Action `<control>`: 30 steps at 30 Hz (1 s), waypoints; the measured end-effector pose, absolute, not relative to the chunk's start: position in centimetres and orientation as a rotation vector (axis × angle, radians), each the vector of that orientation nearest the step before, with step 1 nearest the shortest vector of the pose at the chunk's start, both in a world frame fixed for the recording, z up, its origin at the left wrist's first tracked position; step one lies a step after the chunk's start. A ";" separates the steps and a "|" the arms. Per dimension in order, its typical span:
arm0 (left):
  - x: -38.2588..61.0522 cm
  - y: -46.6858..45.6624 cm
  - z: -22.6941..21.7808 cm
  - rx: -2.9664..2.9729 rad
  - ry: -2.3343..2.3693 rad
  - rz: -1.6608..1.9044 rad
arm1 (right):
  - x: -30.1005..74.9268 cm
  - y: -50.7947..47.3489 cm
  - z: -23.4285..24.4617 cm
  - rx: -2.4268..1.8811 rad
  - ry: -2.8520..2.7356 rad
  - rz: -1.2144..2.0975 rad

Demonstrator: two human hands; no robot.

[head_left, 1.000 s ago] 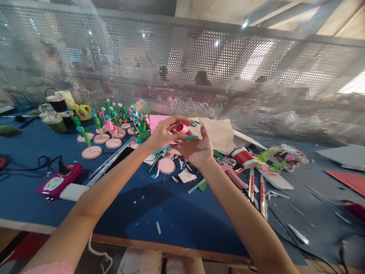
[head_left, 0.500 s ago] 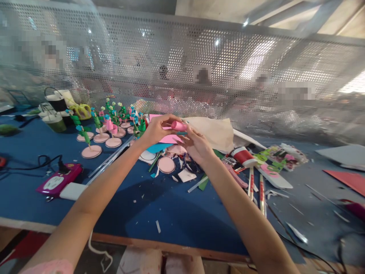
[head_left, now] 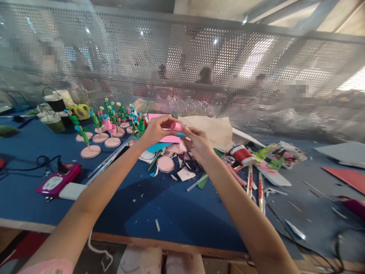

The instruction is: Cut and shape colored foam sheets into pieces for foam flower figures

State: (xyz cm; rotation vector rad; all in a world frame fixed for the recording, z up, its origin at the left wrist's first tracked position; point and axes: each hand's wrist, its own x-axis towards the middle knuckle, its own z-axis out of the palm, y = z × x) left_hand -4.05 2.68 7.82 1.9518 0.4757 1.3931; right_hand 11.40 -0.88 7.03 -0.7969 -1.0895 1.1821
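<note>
Both my hands meet above the middle of the blue table (head_left: 171,213). My left hand (head_left: 155,131) pinches a small rolled pink paper tube (head_left: 177,126) from the left. My right hand (head_left: 198,144) has its fingers closed on the same tube from the right, with a thin teal strip (head_left: 180,134) just under it. Beneath the hands lie pink and teal paper sheets (head_left: 164,142), a pink round disc (head_left: 165,164) and paper scraps.
Several small paper flowers on pink round bases (head_left: 98,135) stand at the back left, with cups (head_left: 54,110) behind them. A pink phone (head_left: 57,182) with a cable lies left. A red thread spool (head_left: 242,154), a pink glue gun (head_left: 232,173) and sticks lie right. A perforated metal screen (head_left: 182,64) closes the back.
My right hand went from spread open under the tube to closed on it. Both hands and the tube shifted slightly up and away.
</note>
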 end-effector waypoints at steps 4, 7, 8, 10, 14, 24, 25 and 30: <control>-4.1 3.0 7.7 1.897 0.505 1.466 | 11.5 -1.0 7.2 -0.781 -1.086 1.130; -4.1 3.4 7.7 1.785 0.492 1.509 | 11.4 -0.9 7.2 -0.773 -1.085 1.089; -4.1 3.5 7.7 1.743 0.498 1.521 | 11.4 -0.8 7.1 -0.769 -1.093 1.059; -4.0 3.6 7.7 1.653 0.529 1.530 | 11.5 -0.6 7.0 -0.759 -1.130 0.947; -3.7 3.4 7.7 1.450 0.619 1.417 | 12.1 -0.6 7.0 -0.801 -1.295 0.521; -4.1 4.0 7.1 1.578 0.674 1.187 | 13.6 -1.1 7.5 -0.838 -1.647 0.264; -4.2 4.0 7.2 1.665 0.611 1.230 | 13.6 -1.1 7.5 -0.846 -1.657 0.286; -4.4 3.2 7.8 2.176 0.557 1.326 | 13.8 -0.8 7.7 -0.879 -1.703 0.163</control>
